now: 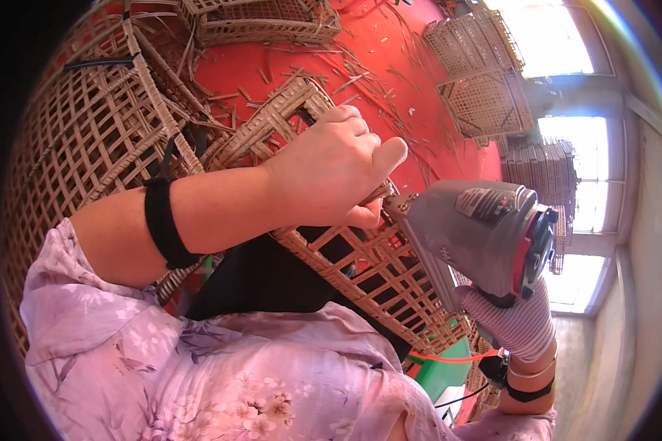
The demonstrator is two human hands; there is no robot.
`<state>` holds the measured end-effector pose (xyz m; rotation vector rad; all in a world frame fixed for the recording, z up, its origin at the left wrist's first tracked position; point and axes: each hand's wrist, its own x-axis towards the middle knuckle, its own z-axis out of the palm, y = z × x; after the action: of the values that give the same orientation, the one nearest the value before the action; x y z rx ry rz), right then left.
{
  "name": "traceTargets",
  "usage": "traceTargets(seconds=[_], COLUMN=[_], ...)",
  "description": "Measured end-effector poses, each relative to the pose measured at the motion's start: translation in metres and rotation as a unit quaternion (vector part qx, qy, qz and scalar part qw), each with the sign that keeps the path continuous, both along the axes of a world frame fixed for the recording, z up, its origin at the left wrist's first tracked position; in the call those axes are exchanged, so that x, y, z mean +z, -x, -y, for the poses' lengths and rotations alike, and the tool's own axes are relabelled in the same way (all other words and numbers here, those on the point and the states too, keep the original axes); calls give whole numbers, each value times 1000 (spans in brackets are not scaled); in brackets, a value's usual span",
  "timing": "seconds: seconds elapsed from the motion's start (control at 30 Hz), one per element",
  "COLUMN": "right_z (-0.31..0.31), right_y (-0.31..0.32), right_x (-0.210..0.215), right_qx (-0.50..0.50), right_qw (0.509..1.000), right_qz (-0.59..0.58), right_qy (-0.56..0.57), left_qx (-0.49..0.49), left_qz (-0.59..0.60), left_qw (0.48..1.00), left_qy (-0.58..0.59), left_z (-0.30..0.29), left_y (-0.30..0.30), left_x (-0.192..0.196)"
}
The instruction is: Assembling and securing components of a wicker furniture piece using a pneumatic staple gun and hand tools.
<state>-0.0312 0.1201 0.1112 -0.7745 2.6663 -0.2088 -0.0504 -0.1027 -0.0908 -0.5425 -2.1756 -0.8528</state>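
My left hand point(331, 173) is bare and closed around the rim of a woven wicker basket point(360, 272) that lies across my lap. A black band sits on that forearm. My right hand point(518, 323), in a striped knit glove, grips a grey pneumatic stapler point(478, 228) with a red and black end cap. The tool's nose presses against the basket rim right beside my left thumb. The basket's open lattice wall stretches from my left hand down toward the right glove.
A large lattice wicker panel point(88, 140) fills the left side. More wicker baskets point(261, 20) stand at the top, and others are stacked point(485, 81) at the upper right on a red floor point(390, 59) strewn with cane offcuts. Bright windows lie to the right.
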Motion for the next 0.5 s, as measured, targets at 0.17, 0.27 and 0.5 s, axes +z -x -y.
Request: traceTargets(seconds=[0.17,0.27,0.5], right_z=[-1,-3,-3], right_y=[-4,-6,-2], right_x=[-1,-5,-12], right_qx=[-2,-15,22], right_qw=[1000,1000,999], right_qz=[1,-5,3], right_qy=[-19,12,29], left_qx=[-7,-4,-2], left_qz=[9,8,10], left_qw=[1000,1000,1000], left_qy=[-2,-1,1], left_z=[1,1,2], left_y=[-1,-1,-1], left_x=[1,2,3])
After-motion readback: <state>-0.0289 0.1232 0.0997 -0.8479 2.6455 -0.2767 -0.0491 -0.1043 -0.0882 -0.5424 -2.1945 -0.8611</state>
